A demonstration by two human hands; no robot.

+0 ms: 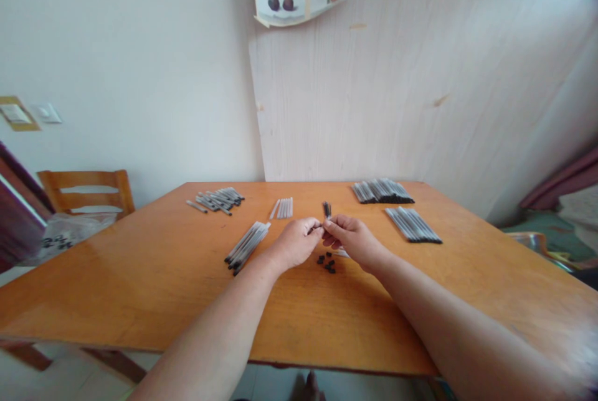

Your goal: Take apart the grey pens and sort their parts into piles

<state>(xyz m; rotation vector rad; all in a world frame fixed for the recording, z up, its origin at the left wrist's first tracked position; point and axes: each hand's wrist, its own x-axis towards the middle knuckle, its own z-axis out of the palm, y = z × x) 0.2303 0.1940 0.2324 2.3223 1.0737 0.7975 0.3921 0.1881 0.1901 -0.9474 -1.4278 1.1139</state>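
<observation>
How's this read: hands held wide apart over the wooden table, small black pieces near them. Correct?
Not wide apart: the head view shows the left hand and right hand together at the fingertips, over the wooden table, small black pieces near them.

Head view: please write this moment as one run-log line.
left hand, right hand: pinching something too small to identify; black pieces: loose on table; pens: both sides

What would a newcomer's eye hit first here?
Probably the left hand and right hand, meeting at the fingers over the middle of the wooden table, small black pieces just nearer the viewer. Then the dark-ended pale pens, grouped to both sides of the hands. Above, a sheet with fruit pictures stands out on the pale wall.
</observation>
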